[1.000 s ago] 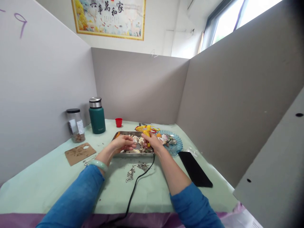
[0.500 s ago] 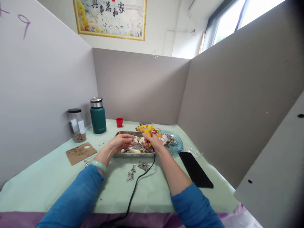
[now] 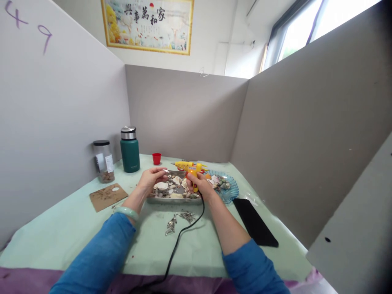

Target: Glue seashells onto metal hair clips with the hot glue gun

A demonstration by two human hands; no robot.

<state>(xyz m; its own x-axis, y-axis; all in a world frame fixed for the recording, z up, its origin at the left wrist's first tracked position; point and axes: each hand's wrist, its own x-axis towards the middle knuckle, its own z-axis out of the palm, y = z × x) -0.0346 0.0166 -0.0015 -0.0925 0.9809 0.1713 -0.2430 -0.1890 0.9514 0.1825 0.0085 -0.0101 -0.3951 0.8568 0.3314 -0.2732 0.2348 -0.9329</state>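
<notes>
My right hand (image 3: 199, 184) is wrapped round the handle of a yellow glue gun (image 3: 193, 171), whose nozzle points left above a metal tray (image 3: 174, 201). A black cord runs from its handle down to the table's front edge. At the tray's left side, my left hand (image 3: 153, 178) pinches a small, thin, pale piece (image 3: 165, 170) too small to make out. Shells and pebbles (image 3: 161, 185) lie in the tray. Two small heaps of metal clips or pins (image 3: 171, 224) rest on the green cloth in front of it.
A blue glass plate (image 3: 235, 192) with shells stands right of the tray, near a black flat slab (image 3: 255, 222). At the left are a brown board (image 3: 105, 198), a jar (image 3: 104, 163) and a green flask (image 3: 130, 153). A red cup (image 3: 156, 159) stands behind. Grey partitions enclose the table.
My left hand has moved slightly up and away from the glue gun, uncovering shells in the tray. The gun is turned a little and its nozzle shows more clearly. The view has shifted slightly.
</notes>
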